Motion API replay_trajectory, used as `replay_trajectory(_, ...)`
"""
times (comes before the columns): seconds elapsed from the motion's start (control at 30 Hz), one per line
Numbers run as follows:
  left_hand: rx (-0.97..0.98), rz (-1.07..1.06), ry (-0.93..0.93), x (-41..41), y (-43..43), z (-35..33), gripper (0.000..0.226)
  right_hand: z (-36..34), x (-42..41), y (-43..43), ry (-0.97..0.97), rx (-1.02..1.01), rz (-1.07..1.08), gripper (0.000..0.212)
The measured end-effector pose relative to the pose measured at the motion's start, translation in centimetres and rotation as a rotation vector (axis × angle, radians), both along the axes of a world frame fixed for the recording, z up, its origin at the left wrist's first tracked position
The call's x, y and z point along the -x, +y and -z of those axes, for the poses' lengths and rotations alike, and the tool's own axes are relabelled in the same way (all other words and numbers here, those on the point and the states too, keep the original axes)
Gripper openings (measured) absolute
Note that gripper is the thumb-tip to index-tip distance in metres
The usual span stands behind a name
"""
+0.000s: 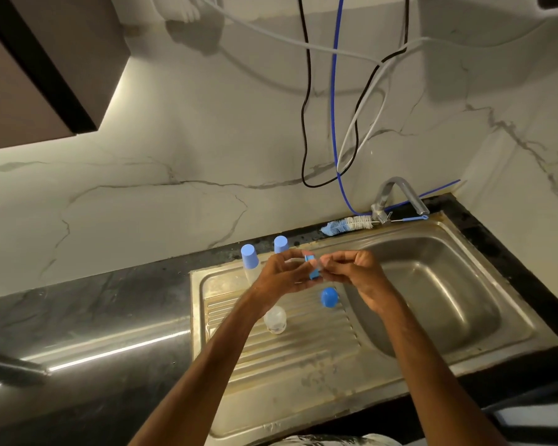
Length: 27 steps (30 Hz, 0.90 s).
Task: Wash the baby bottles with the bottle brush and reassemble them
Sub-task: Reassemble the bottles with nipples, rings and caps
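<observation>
Capped bottle (249, 259) stands at the back left corner of the drainboard (303, 349), its blue cover on. A second bottle (281, 244), covered the same way, stands just behind it on the black table (110, 304), close to the wall (174, 156). A bare bottle (275, 319), clear and without a top, sits nearer on the drainboard ridges, partly behind the left forearm. A loose blue cap (329, 297) rests on the drainboard beside the basin of the sink (448, 284).

Both hands are raised over the drainboard and meet around a small blue ring (312, 268). The left hand (282, 273) has its fingers curled, with thumb and fingertips gripping the ring from the left. The right hand (356, 270) is curled too, and its fingertips pinch the ring's right side. Something pale shows at the ring between the fingertips, but it is too blurred to tell what it is. The two hands are almost touching, and neither touches a bottle.

The brush (348, 224) lies along the back rim of the sink, bristles to the left, with its handle running behind the tap (397, 194). Black, blue and grey cables (334, 123) hang down the wall above the tap.
</observation>
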<state>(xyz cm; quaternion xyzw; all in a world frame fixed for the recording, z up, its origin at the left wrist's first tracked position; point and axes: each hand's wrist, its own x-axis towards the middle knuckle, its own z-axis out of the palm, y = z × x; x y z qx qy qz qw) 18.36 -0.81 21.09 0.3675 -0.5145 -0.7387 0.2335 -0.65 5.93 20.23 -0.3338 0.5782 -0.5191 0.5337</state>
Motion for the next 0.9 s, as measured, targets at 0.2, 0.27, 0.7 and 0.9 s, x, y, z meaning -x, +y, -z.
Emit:
replay_trajectory(0.2,0.123,0.037,-0.081,0.0,-0.5,0.4,0.036,0.4,-1.2,0.5,0.125,0.134,-0.072,0.042)
replay_trajectory(0.27,0.150,0.035,-0.090,0.1,-0.5,0.2,0.034,0.4,-1.4,0.6,0.147,0.172,-0.073,0.043)
replay_trajectory(0.7,0.099,-0.037,0.020,0.6,-0.1,-0.4,0.035,0.7,-2.0,0.8,0.697,0.396,0.214,0.024)
replay_trajectory(0.9,0.154,0.243,-0.006,-0.8,-1.1,-2.0,0.037,-2.0,1.3,0.4,-0.011,0.099,-0.171,0.023)
